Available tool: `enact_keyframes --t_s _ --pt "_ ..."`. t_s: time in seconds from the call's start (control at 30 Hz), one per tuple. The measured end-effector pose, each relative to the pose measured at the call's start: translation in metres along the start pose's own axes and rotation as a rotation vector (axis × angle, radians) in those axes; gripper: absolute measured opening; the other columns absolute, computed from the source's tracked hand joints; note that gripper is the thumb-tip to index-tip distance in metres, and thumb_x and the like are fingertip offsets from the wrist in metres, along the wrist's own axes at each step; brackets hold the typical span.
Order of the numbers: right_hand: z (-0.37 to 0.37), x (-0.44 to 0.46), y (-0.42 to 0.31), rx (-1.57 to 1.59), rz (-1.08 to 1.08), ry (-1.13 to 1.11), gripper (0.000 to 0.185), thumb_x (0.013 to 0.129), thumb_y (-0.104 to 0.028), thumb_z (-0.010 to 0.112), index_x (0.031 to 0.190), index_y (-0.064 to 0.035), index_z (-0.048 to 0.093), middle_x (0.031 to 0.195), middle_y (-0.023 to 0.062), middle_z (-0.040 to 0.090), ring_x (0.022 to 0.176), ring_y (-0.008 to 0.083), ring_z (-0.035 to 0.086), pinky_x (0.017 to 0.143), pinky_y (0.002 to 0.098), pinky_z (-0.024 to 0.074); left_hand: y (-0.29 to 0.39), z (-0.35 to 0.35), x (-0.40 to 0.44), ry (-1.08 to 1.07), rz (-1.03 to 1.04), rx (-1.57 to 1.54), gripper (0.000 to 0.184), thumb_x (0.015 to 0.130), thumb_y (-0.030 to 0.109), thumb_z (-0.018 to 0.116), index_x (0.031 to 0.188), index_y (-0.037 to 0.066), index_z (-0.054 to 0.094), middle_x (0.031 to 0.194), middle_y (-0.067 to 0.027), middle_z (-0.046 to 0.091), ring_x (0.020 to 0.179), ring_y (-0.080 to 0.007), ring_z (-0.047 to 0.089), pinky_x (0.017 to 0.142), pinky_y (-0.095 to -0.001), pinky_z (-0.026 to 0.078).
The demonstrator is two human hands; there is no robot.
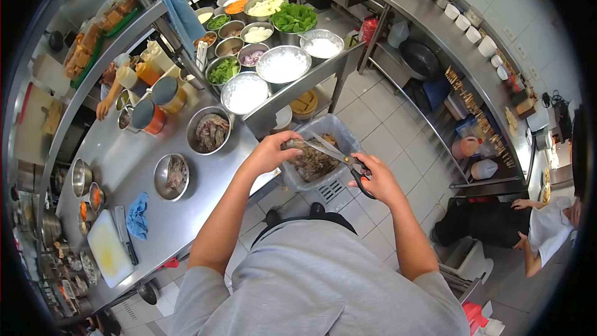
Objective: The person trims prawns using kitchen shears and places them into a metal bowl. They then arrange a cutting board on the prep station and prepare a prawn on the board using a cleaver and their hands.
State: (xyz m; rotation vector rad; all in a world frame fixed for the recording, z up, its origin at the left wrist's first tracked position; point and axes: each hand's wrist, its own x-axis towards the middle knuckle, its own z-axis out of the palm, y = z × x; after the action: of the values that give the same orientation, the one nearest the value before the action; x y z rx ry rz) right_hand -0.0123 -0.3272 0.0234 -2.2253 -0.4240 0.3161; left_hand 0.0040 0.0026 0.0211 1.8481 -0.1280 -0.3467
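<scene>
Pinching shrimp (291, 144) in fingers of left hand (270, 153), the nearer one, over bin (349, 141) at frame centre, while gripping scissors (339, 156) in fingers of right hand (379, 180), with long axis aimed up-left at shrimp.

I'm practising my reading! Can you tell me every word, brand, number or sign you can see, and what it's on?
There are no words, brands, numbers or signs that I can read here.
Scissors: any marking is too small to read.
Squeeze bottles: no readable label.
Jugs under the right-hand counter: too small and blurred to read.
Grey shirt: no lettering I can make out.
</scene>
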Motion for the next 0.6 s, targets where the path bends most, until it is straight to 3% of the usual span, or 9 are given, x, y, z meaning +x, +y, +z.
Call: enact_keyframes --t_s 0.17,0.4,0.6 --pt "0.005 -0.001 0.001 0.018 0.047 -0.024 0.073 0.069 -0.029 0.092 0.134 -0.0141 0.061 0.092 0.008 0.057 0.082 0.0209 0.056 0.077 0.0346 0.0492 -0.007 0.006 0.002 -0.039 -0.023 -0.087 0.029 0.091 0.011 0.073 0.118 0.002 0.066 0.099 -0.0048 0.072 0.087 -0.0114 0.066 0.079 -0.0294 0.053" --pt "0.008 -0.01 0.013 0.004 0.106 -0.067 0.072 0.07 -0.03 0.092 0.133 -0.0124 0.062 0.097 0.0101 0.061 0.082 0.0213 0.057 0.075 0.0349 0.049 -0.017 0.007 0.011 -0.149 -0.072 0.047 0.033 0.092 0.017 0.075 0.121 0.002 0.065 0.096 -0.0012 0.069 0.085 -0.009 0.06 0.078 -0.0277 0.05" --pt "0.01 -0.016 0.025 0.064 0.181 -0.087 0.068 0.072 -0.029 0.091 0.131 -0.0112 0.064 0.088 0.0058 0.061 0.078 0.0163 0.054 0.071 0.0307 0.0469 -0.021 0.01 0.017 -0.228 -0.082 0.096 0.038 0.093 0.024 0.075 0.121 0.002 0.066 0.093 -0.0015 0.069 0.086 -0.0094 0.059 0.078 -0.028 0.049"
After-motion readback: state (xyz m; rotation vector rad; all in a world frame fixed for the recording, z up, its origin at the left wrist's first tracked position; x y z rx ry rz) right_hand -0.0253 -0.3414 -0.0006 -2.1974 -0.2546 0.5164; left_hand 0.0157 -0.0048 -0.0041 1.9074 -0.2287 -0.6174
